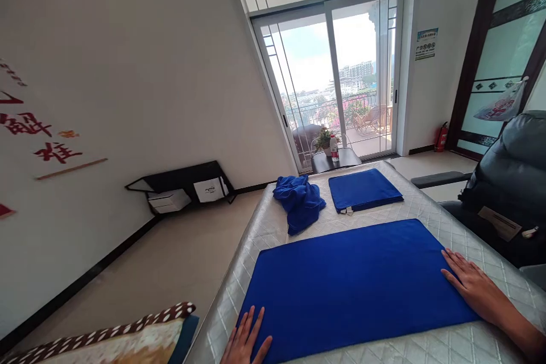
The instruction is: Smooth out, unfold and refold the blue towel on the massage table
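A blue towel (350, 284) lies spread flat on the quilted mattress (490, 261) before me. My left hand (244, 341) rests with spread fingers on its near left corner. On the right edge lies my right hand (471, 281), fingers stretched out over the cloth. Beyond the spread towel, a folded blue towel (364, 189) sits at the far right with a small white tag on its near side. To its left is a crumpled blue towel (301, 202), bunched in a heap.
A small table (336, 160) with a bottle (334, 149) and potted plant stands past the mattress. A black armchair (520, 165) is at the right. A low black rack (187, 179) with white boxes stands by the left wall. Patterned bedding (123, 347) is at lower left.
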The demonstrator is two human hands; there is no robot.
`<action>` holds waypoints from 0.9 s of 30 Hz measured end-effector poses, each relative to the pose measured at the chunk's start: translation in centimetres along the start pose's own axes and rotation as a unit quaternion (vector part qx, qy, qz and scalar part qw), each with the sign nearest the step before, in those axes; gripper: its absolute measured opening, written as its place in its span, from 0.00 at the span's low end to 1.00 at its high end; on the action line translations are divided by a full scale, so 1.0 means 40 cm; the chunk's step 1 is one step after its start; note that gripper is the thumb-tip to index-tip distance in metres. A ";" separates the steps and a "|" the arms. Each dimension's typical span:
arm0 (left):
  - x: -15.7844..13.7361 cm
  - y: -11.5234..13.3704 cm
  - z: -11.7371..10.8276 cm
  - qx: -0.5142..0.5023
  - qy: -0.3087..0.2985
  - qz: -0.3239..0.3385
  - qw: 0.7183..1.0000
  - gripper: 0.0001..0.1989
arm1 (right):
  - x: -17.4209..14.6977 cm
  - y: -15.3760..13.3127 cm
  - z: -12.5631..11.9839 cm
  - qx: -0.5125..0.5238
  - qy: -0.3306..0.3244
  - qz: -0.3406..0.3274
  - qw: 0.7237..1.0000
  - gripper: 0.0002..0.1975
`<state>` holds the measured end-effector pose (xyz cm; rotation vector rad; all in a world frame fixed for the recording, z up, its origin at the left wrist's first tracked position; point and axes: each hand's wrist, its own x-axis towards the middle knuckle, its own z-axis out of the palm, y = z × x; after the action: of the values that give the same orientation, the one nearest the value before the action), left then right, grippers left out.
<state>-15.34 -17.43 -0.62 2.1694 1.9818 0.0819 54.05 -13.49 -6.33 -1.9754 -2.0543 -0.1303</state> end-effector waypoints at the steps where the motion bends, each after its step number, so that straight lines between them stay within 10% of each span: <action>1: -0.004 0.001 -0.006 -0.003 -0.005 -0.012 1.000 0.35 | -0.001 0.007 0.011 0.003 0.008 -0.003 1.000 0.36; 9: -0.006 0.048 -0.094 -0.014 -0.006 -0.043 0.999 0.33 | 0.015 0.024 0.041 0.001 0.062 -0.069 0.996 0.32; 20: 0.364 0.540 -0.101 -0.011 0.194 0.230 0.953 0.21 | 0.297 -0.626 -0.111 0.056 -0.006 -0.152 0.987 0.30; 27: 0.507 0.592 0.035 0.012 0.203 0.214 0.956 0.24 | 0.386 -0.745 -0.006 0.065 -0.048 -0.150 0.985 0.29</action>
<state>10.08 0.60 0.50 2.7357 1.6437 0.6154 24.30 -0.37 1.97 -1.6153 -2.3472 0.0368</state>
